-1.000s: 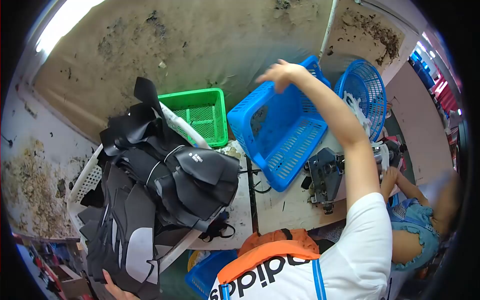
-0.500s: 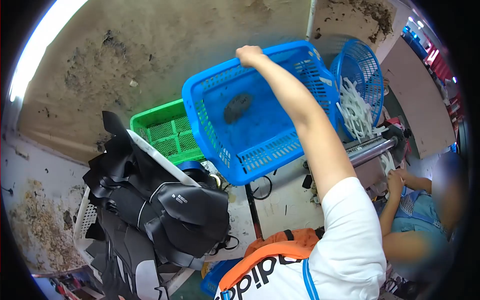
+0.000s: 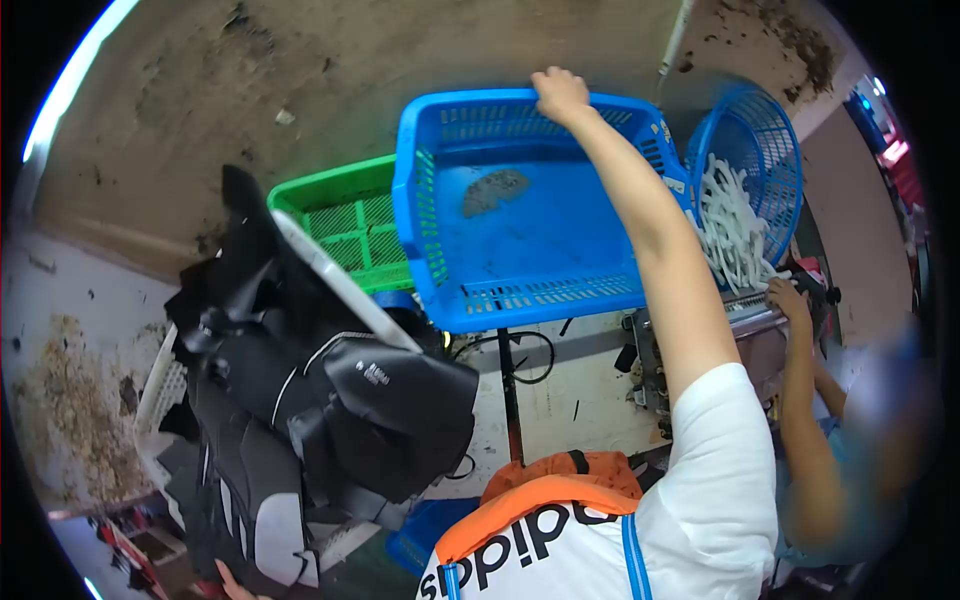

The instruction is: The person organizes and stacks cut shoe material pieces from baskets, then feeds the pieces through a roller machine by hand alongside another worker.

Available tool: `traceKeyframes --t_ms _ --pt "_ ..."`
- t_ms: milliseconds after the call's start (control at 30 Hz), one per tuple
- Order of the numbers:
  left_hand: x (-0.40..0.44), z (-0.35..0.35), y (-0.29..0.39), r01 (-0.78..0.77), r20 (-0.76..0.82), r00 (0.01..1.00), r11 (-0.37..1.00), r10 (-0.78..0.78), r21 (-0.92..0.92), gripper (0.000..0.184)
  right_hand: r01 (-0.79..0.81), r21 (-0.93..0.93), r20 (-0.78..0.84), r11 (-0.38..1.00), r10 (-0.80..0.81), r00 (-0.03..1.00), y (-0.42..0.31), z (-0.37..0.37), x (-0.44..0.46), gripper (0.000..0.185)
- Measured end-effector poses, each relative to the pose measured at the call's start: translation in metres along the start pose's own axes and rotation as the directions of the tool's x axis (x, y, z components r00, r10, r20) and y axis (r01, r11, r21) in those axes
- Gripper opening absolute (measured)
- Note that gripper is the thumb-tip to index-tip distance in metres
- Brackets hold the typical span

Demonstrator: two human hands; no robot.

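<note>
While my right hand (image 3: 562, 95) is gripping blue rectangular plastic basket (image 3: 560, 215), level handling is probably helping; left hand's (image 3: 233, 584) grip unclear.

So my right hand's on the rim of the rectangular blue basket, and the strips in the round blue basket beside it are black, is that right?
Not the colour: the head view shows white strips in the round blue basket. Your right hand is indeed on the rectangular blue basket's rim.
</note>
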State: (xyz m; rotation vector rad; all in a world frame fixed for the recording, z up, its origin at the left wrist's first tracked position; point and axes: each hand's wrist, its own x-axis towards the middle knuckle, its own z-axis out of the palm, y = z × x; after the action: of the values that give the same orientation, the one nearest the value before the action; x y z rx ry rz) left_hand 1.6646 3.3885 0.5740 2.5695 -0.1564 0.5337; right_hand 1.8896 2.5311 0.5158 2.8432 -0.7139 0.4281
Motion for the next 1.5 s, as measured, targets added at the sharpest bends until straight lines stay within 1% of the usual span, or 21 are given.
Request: traceKeyframes --t_ms 100,167,233,300,367,400,433,567,633,667,700,733,767,800,833,867,967,1067,1167,1333,1500 --pt "-0.007 -0.01 -0.003 -0.018 -0.009 1.0 0.999 0.018 -0.036 0.062 -0.005 0.012 -0.046 1.0 0.006 0.999 -0.015 -0.019 -0.027 0.028" --pt "-0.007 -0.004 0.006 0.005 -0.054 0.999 0.998 -0.008 -0.057 0.062 0.171 0.322 -0.231 0.931 -0.097 0.968 -0.049 -0.027 -0.055 0.035" --pt "-0.003 0.001 0.013 0.071 -0.079 0.994 0.994 -0.077 -0.078 0.059 -0.025 0.904 0.215 0.426 -0.406 0.888 -0.096 -0.057 -0.099 0.044" --pt "0.0 0.001 0.011 0.043 -0.08 0.995 0.994 -0.052 -0.102 0.054 -0.603 0.791 0.544 0.109 -0.576 0.61 -0.157 -0.126 -0.178 0.05" --pt "0.0 0.002 0.0 0.153 -0.124 0.974 0.957 -0.187 -0.246 0.045 -0.698 0.707 0.417 -0.113 -0.731 0.541 -0.198 -0.126 -0.232 0.053" --pt "0.015 0.003 -0.01 0.384 -0.042 0.851 0.675 -0.523 -0.63 0.043 -0.477 0.879 0.348 -0.019 -0.657 0.668 -0.215 -0.137 -0.249 0.053" --pt "0.027 0.001 -0.024 0.464 0.186 0.665 0.205 -0.723 -0.862 0.042 -0.224 0.97 0.239 0.099 -0.574 0.783 -0.227 -0.147 -0.265 0.054" --pt "0.031 0.005 -0.036 0.436 0.322 0.718 0.04 -0.617 -0.899 0.048 -0.481 0.87 0.396 -0.106 -0.431 0.811 -0.23 -0.161 -0.275 0.048" --pt "0.032 0.007 -0.062 0.433 0.317 0.738 0.058 -0.595 -0.899 0.048 -0.347 0.904 0.309 -0.248 -0.182 0.934 -0.208 -0.11 -0.26 0.041" --pt "0.032 0.008 -0.062 0.451 0.354 0.733 0.025 -0.58 -0.892 0.047 -0.404 0.813 0.474 -0.419 0.074 0.877 -0.186 -0.102 -0.261 0.037" --pt "0.034 0.008 -0.059 0.458 0.383 0.73 -0.01 -0.566 -0.889 0.047 -0.55 0.288 0.408 -0.784 -0.419 0.811 -0.128 -0.028 -0.261 0.042" --pt "0.034 0.008 -0.057 0.461 0.406 0.728 -0.044 -0.552 -0.886 0.047 -0.553 0.246 0.555 -0.796 -0.352 0.753 -0.118 -0.029 -0.293 0.049" --pt "0.034 0.007 -0.058 0.466 0.409 0.734 -0.035 -0.542 -0.884 0.046 -0.556 -0.02 0.721 -0.831 -0.398 0.568 -0.112 -0.024 -0.321 0.057" --pt "0.033 0.007 -0.061 0.469 0.409 0.74 -0.025 -0.534 -0.883 0.046 -0.589 -0.104 0.738 -0.801 -0.459 0.494 -0.101 -0.003 -0.348 0.062" --pt "0.034 0.006 -0.063 0.475 0.407 0.744 -0.01 -0.53 -0.88 0.046 -0.569 -0.054 0.943 -0.821 -0.229 0.24 -0.104 -0.016 -0.36 0.077" --pt "0.034 0.006 -0.066 0.479 0.388 0.753 0.039 -0.532 -0.877 0.045 -0.51 0.011 0.985 -0.86 -0.077 0.151 -0.099 -0.016 -0.363 0.099" --pt "0.037 0.009 -0.074 0.471 0.373 0.76 0.054 -0.532 -0.881 0.045 -0.385 0.257 0.922 -0.886 0.105 0.372 -0.066 0.02 -0.349 0.07" --pt "0.036 0.007 -0.054 0.458 0.327 0.773 0.122 -0.544 -0.881 0.046 -0.345 0.367 0.924 -0.864 0.296 0.243 -0.055 0.047 -0.336 0.038" --pt "0.038 0.008 -0.05 0.472 0.345 0.768 0.114 -0.54 -0.874 0.046 -0.25 0.449 0.887 -0.858 0.396 0.236 -0.058 0.044 -0.344 0.022" --pt "0.035 0.005 -0.047 0.492 0.381 0.727 0.047 -0.572 -0.869 0.046 -0.073 0.374 0.82 -0.924 0.293 0.491 -0.073 0.087 -0.347 0.023" --pt "0.036 -0.002 -0.053 0.509 0.353 0.718 0.107 -0.6 -0.854 0.05 -0.232 0.214 0.83 -0.949 0.051 0.555 -0.099 0.143 -0.326 0.027"
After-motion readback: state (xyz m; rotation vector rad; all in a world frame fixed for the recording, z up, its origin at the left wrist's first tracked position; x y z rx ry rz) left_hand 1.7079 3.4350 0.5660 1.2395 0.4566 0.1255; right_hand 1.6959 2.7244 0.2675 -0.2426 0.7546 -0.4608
